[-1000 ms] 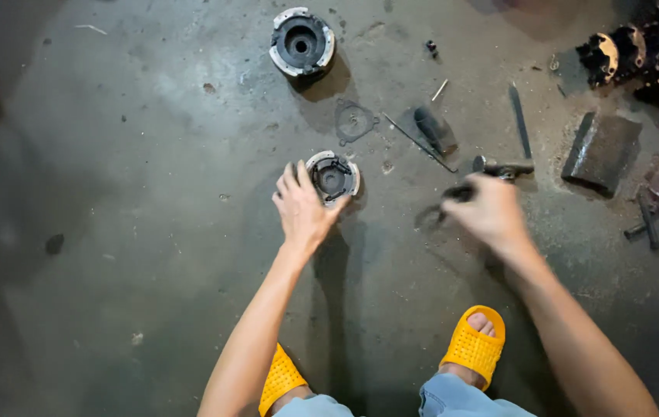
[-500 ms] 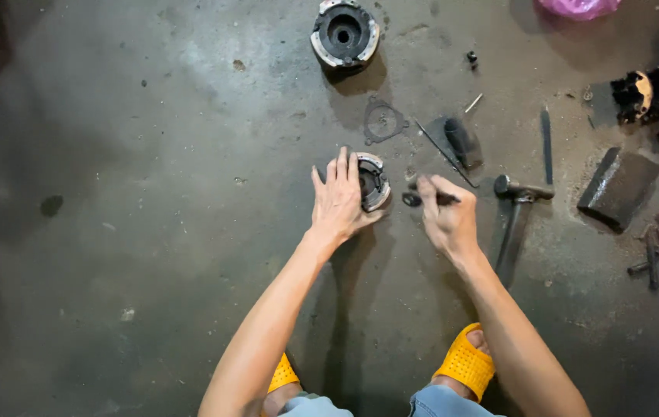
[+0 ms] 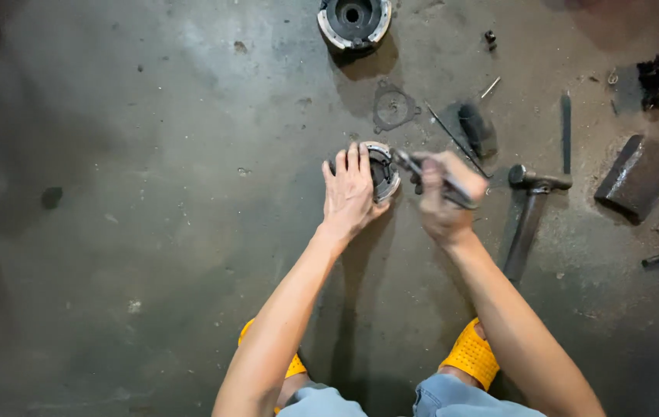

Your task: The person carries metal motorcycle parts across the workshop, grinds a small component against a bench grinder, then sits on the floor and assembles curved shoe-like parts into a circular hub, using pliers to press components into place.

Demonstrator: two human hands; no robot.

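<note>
Compared with the picture a second ago, the right hand (image 3: 447,202) has been brought in from the tools on the right and is now set just beside the round metal part (image 3: 382,168); the pliers (image 3: 431,176) that were being picked up are now carried to that part. The left hand (image 3: 351,189) has stayed on the part, though the view has shifted so that both hands are seen higher and more central.

The left hand is laid flat over the left side of the round metal part, fingers pressed together and extended, so that the part is steadied on the concrete floor (image 3: 152,193). The right hand is closed around the dark handles of the pliers, whose metal nose is pointed at the part's right edge; the hand is blurred, and actual contact cannot be told.

The part is a ring-shaped grey casting with a dark recessed centre. A larger round housing (image 3: 353,18), of bright rim and black core, is seen at the top edge. A thin gasket (image 3: 393,108) lies flat between the two. A steel hammer (image 3: 528,208) with a long dull handle lies to the right, and a dark rectangular block (image 3: 638,176) beyond it. The floor is rough, stained and greasy. Yellow perforated sandals (image 3: 472,355) are seen below.
</note>
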